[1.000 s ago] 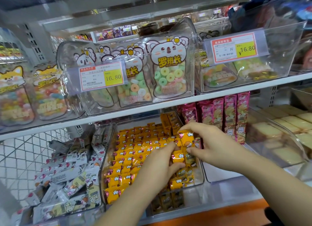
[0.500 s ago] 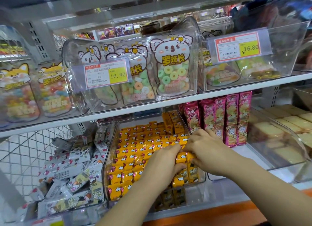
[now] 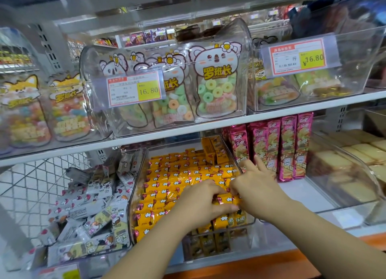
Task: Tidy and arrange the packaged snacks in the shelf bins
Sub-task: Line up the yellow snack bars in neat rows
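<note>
Shelf: a white metal shelf unit (image 3: 188,130) carries clear bins on two levels.
Upper bin: a clear dome-topped plastic bin (image 3: 94,57) stands on the upper level and holds koala-printed bags of ring gummies (image 3: 215,80). A red-and-yellow price tag (image 3: 134,88) reading 16.80 is on its front.
Middle bin: an open clear plastic bin (image 3: 140,174) sits on the lower level. It is between a heap of grey-white snack packets (image 3: 94,205) on the left and upright pink snack packs (image 3: 288,145) on the right.
Contents: small yellow snack packets (image 3: 177,174) lie in close rows that fill the middle bin from back to front.
Left hand: the left hand (image 3: 200,203) reaches into the front right of the bin. Its grip is clamped on one yellow packet (image 3: 226,199), with fingers curled over the top and the thumb beneath.
Right hand: the right hand (image 3: 257,191) meets it at the bin's right wall. Its grip pinches the same packet's right end, while two fingers point toward the pink packs.
Held packet: it lies crosswise just above the front rows.
</note>
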Tool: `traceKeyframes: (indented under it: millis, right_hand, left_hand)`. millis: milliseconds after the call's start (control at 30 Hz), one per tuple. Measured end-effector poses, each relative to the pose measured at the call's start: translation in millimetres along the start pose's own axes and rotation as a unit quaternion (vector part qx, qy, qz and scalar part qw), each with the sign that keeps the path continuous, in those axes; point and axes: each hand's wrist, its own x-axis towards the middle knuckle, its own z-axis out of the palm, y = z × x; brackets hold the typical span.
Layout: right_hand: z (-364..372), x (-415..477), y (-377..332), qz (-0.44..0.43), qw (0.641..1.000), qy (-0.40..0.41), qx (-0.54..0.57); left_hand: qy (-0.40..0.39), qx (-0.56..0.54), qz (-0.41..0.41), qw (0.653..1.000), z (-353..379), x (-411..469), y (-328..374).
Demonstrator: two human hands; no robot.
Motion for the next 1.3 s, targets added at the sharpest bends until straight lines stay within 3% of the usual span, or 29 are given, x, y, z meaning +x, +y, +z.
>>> traceKeyframes:
  millis: [100, 233, 433, 533, 600, 733, 933, 1300]
  right_hand:
    - [0, -2, 4, -0.012, 0.999, -0.001, 0.029]
    - [1, -5, 12, -0.027, 0.989, -0.001, 0.147]
    - [1, -5, 24, -0.024, 0.954, 0.086, 0.286]
    - [2, -6, 29, -0.006, 0.939, 0.109, 0.325]
    - [2, -4, 34, 0.018, 0.926, 0.122, 0.356]
    - [3, 5, 43, 0.074, 0.901, 0.122, 0.410]
    - [2, 12, 44, 0.080, 0.890, 0.118, 0.432]
    - [5, 10, 48, 0.079, 0.884, 0.141, 0.439]
  left_hand:
    - [-0.010, 0.055, 0.022, 0.998, 4, -10, -5]
    - [0.011, 0.089, 0.040, 0.995, 9, -12, -11]
    - [0.007, 0.109, 0.048, 0.993, 9, -13, -12]
    - [0.036, 0.023, 0.034, 0.999, 3, -11, -12]
    - [0.103, -0.074, 0.007, 0.992, -4, 1, -14]
    - [0.196, -0.092, -0.063, 0.974, -3, 42, -21]
    - [0.194, -0.008, -0.112, 0.974, 7, 86, -18]
    - [0.197, -0.035, -0.150, 0.968, 17, 106, 0]
